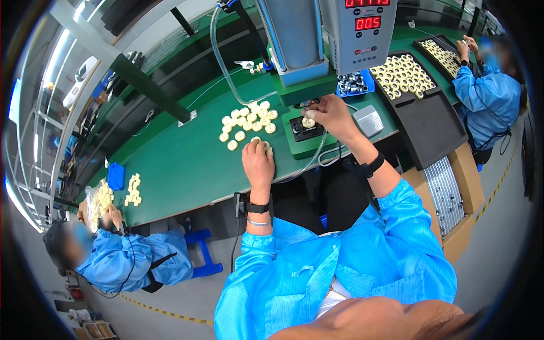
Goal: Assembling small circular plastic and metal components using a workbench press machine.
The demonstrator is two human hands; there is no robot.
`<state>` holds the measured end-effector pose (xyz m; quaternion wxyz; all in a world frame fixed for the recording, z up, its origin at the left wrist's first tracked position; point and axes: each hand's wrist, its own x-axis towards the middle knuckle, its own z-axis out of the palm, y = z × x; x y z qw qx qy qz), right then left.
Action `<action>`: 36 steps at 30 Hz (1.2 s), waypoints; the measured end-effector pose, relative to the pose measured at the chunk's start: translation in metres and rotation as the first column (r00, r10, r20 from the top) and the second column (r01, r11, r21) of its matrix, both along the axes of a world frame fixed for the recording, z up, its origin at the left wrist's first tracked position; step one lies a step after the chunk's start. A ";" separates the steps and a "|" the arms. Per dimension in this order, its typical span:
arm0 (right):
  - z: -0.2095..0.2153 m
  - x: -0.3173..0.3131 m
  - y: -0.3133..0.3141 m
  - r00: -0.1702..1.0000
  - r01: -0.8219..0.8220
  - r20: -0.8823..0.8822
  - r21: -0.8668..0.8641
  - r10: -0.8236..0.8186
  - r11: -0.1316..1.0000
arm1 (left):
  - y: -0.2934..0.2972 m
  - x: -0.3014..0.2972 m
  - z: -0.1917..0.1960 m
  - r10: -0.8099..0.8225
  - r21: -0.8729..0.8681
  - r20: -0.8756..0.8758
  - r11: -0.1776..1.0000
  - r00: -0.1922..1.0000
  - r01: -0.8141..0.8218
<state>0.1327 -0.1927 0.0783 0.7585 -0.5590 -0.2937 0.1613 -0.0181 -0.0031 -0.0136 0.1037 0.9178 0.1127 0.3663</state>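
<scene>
My right hand [333, 117] reaches under the head of a bench press [306, 79]. Its fingers pinch a round cream plastic part [308, 122] at the black fixture [296, 131] on the green press base. On the green table, my left hand [258, 165] is closed with its fingertips around a similar cream part [267, 146]; my fingers partly cover it. Just beyond my left hand lies a loose group of the same cream parts [249, 118]. Some show a hole in the middle.
A control box [365, 48] with red digits hangs beside the press. Right of it are a blue tray [371, 79] of small metal parts, a grey pedal-like box [368, 120] and a black tray [422, 122] with cream parts. Co-workers in blue sit at left and right.
</scene>
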 end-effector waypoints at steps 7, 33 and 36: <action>0.010 -0.006 0.005 0.995 0.084 0.054 -0.097 -0.079 0.992 | -0.001 0.000 0.001 -0.006 0.002 0.010 1.000 1.000 0.006; 0.014 0.005 -0.058 0.962 0.079 0.270 -0.186 -0.026 0.980 | -0.001 0.001 0.003 0.002 -0.006 -0.001 1.000 1.000 -0.002; 0.010 0.003 -0.092 0.903 0.305 0.417 -0.444 -0.107 0.843 | -0.002 0.000 0.003 0.006 -0.030 -0.007 1.000 1.000 -0.006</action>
